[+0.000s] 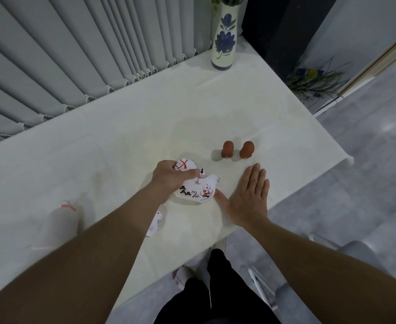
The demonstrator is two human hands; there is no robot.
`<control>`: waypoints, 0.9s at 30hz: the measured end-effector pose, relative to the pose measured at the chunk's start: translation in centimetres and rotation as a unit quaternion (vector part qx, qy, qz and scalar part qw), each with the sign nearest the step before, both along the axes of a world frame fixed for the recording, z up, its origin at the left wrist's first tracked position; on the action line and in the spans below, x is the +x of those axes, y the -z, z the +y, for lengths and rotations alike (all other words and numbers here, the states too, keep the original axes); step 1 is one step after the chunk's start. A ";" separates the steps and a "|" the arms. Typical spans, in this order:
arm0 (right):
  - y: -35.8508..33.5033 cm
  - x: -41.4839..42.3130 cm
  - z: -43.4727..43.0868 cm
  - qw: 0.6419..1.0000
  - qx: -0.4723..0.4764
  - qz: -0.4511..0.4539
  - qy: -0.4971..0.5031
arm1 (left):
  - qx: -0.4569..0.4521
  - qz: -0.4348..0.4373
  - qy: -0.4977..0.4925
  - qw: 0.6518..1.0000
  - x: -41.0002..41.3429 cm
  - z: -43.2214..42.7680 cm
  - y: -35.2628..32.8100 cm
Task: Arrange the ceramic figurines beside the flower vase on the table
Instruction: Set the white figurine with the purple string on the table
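Observation:
A white ceramic horse figurine (198, 191), painted with black pines and red blossoms, stands near the table's front edge. My left hand (171, 177) is closed over its back and red-marked head. My right hand (248, 195) lies flat and open beside it, the thumb touching its rear. Two small brown figurines (227, 148) (246, 149) stand a little further back. A white figurine (155, 224) peeks out from under my left forearm. Another white figurine with a red ribbon (62, 220) appears blurred at the left. The tall white vase with blue flowers (224, 36) stands at the far corner.
The table (122, 127) has a white cloth. Grey vertical blinds (63, 54) run along its far left side. A plant (316, 78) sits on the floor past the right edge, and a chair (309, 272) stands near my legs.

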State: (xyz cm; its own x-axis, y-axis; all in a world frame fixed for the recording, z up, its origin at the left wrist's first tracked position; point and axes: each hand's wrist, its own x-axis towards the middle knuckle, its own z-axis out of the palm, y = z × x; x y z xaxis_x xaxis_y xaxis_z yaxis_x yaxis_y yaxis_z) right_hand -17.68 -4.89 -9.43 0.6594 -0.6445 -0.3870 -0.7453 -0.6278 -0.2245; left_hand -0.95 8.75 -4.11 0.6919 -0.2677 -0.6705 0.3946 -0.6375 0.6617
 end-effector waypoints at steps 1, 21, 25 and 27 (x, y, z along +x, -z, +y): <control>0.0 0.0 0.0 1.000 -0.002 0.004 -0.001 | -0.006 -0.015 -0.009 1.000 0.0 0.2 -0.2; 0.2 0.2 0.1 0.999 -0.032 0.025 -0.006 | -0.093 -0.261 0.117 0.954 -1.0 1.4 -1.3; 0.2 0.1 0.2 0.999 -0.030 0.020 -0.004 | -0.097 -0.244 0.119 0.957 -0.8 1.4 -1.3; 0.0 0.1 0.2 1.000 -0.026 0.017 0.001 | -0.090 -0.225 0.120 0.963 -0.8 1.5 -1.3</control>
State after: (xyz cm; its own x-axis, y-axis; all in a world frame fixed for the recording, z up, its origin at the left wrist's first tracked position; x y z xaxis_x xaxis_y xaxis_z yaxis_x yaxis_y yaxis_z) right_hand -17.56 -4.68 -9.47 0.6460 -0.6654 -0.3740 -0.7526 -0.6372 -0.1663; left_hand -1.73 10.28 -2.82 0.8056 -0.5395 -0.2450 -0.1015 -0.5330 0.8400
